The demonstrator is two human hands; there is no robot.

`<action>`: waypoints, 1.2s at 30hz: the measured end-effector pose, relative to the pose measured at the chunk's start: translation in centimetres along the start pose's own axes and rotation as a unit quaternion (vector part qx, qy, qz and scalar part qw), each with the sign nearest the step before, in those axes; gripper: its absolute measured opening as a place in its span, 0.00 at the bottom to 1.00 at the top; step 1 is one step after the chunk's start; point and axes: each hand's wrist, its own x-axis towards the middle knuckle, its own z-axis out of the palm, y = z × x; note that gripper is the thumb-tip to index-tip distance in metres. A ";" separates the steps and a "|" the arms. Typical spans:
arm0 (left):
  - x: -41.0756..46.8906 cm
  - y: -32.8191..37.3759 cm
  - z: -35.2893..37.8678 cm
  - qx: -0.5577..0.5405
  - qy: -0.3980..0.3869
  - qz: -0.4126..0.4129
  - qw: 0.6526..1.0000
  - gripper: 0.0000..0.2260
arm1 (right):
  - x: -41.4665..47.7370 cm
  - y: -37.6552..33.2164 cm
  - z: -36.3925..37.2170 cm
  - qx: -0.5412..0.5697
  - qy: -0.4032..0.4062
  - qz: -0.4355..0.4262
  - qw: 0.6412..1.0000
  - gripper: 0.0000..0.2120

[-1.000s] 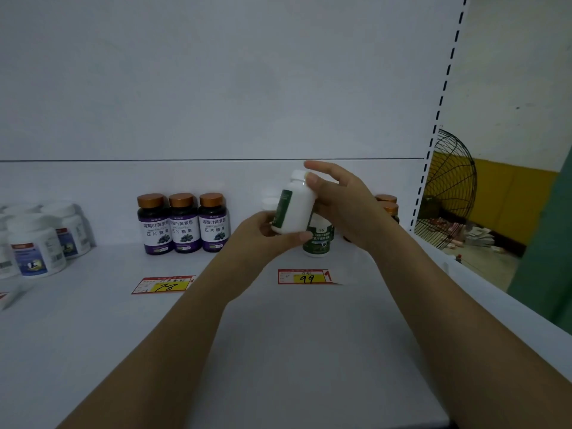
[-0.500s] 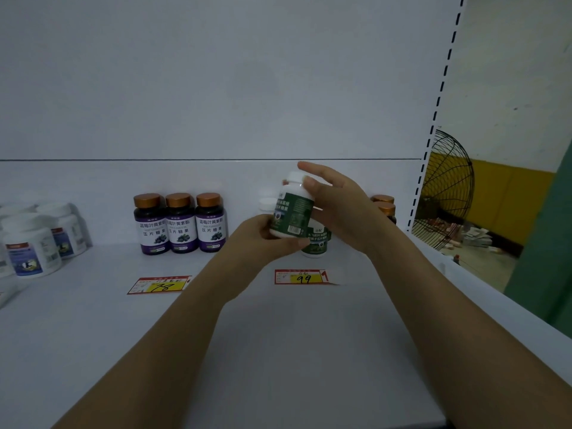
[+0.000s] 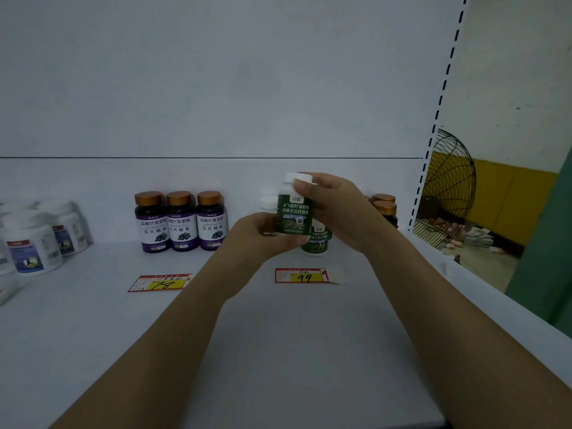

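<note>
Head view: left hand (image 3: 263, 232) cups the green-label bottle (image 3: 294, 213) from below, right hand (image 3: 335, 205) pinching its white cap (image 3: 298, 178).

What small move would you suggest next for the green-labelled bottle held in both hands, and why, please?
Probably lower the green-labelled bottle onto the shelf next to the matching bottle, behind the 99 price tag. Its label faces front, the left hand grips its base and the right hand pinches near its cap, so it seems ready to set down as it is.
</note>
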 end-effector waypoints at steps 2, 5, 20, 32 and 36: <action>0.2 -0.1 0.0 0.003 0.002 0.001 1.000 0.11 | 0.0 0.1 -0.2 -0.020 -0.005 0.001 1.000 0.16; 0.3 -0.4 0.0 0.015 0.015 0.004 1.000 0.11 | 0.0 0.1 -0.4 -0.038 -0.006 0.008 0.999 0.16; 0.3 -0.9 -0.9 0.161 0.286 0.251 0.911 0.23 | -1.3 -1.6 2.3 -0.249 -0.105 -0.238 0.933 0.23; -0.7 2.5 0.5 -0.094 0.040 -0.007 0.995 0.35 | -1.4 -2.2 0.1 -0.111 0.036 0.004 0.993 0.22; -0.7 2.6 0.2 -0.132 -0.016 -0.107 0.985 0.35 | -1.4 -1.2 0.5 -0.058 0.013 0.162 0.985 0.25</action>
